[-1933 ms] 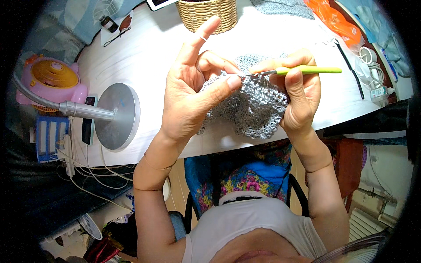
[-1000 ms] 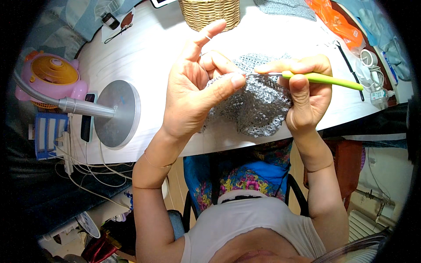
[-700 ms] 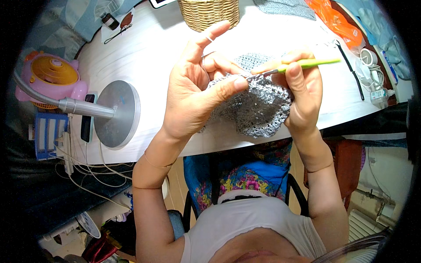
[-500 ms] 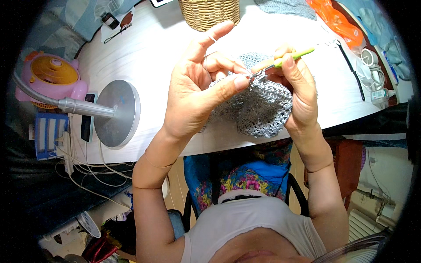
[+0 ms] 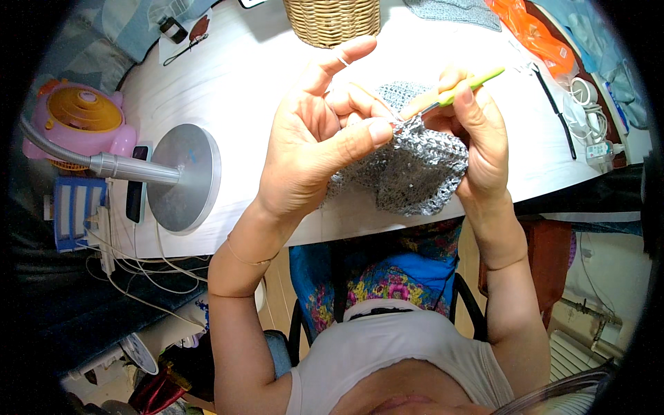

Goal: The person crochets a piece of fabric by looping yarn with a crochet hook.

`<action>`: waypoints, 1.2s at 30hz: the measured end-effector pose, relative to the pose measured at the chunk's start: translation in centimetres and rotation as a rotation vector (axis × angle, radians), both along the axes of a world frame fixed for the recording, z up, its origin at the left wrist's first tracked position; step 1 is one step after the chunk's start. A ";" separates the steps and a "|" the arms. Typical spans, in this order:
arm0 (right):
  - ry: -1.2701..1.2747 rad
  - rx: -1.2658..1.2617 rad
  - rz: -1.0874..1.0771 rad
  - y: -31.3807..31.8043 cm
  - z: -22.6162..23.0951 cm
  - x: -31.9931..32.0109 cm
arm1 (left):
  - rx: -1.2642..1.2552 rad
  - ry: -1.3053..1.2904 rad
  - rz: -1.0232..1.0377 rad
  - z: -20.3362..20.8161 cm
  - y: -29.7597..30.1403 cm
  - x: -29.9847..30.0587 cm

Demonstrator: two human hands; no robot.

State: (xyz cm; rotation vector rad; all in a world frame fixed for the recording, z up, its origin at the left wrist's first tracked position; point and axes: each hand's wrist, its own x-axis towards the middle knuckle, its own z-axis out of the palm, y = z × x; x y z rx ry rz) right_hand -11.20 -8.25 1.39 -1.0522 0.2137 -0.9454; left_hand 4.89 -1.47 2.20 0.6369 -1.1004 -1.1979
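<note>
A grey crocheted piece (image 5: 415, 169) hangs between my hands over the front edge of the table. My left hand (image 5: 315, 131) pinches its upper left edge between thumb and a finger, with the index finger raised. In my right hand (image 5: 481, 131) is a crochet hook (image 5: 470, 86) with a green handle, its metal shaft slanting down left to the stitches. The hook's tip lies close to the left fingertips, and its exact place in the loop is hard to make out. My right fingers also rest against the crocheted piece.
A grey lamp base (image 5: 183, 178) stands at the left, beside a phone (image 5: 138, 187) and a pink toy-shaped item (image 5: 83, 117). The wicker basket (image 5: 332, 21) is at the far side. Another grey crocheted piece (image 5: 453, 12), an orange bag (image 5: 532, 38) and white cables (image 5: 591, 114) lie right.
My right hand and the hook have shifted slightly right and up, away from my left fingertips. The crocheted piece is drawn a little to the right. My left hand has barely moved.
</note>
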 end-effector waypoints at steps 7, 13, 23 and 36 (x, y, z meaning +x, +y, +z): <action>0.154 -0.431 -0.183 -0.7 -0.4 -0.9 | 0.004 0.001 0.021 -0.3 -0.1 0.1; 0.084 -0.179 -0.067 -0.4 -0.1 -0.3 | -0.004 -0.004 0.040 -0.1 0.0 -0.2; -0.047 0.240 0.128 -0.8 -0.9 -0.2 | 0.065 0.028 -0.018 -0.1 -0.1 -0.2; 0.162 -0.338 -0.145 -0.8 -0.1 -1.0 | 0.026 -0.009 0.027 0.2 0.1 -0.1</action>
